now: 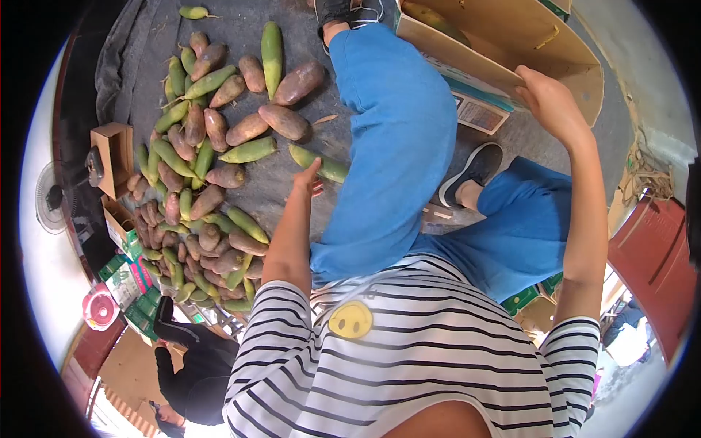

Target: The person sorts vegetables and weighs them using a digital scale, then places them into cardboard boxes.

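Observation:
My left hand (308, 181) is closed on a long green radish (321, 162) beside my blue trouser leg, above the dark ground sheet. My right hand (542, 98) grips the near edge of a cardboard box (504, 69) at the upper right, with its thumb and fingers at the rim. Inside the box, a green radish (436, 23) lies at the left end. To the left of my left hand spreads a large pile of green radishes (248, 150) and reddish-brown ones (285, 123).
Small open cartons (115, 157) and green boxes (142, 314) stand at the far left, near a fan (55, 196). Another person in dark clothes (201, 365) is at the lower left. My shoe (473, 169) rests below the box.

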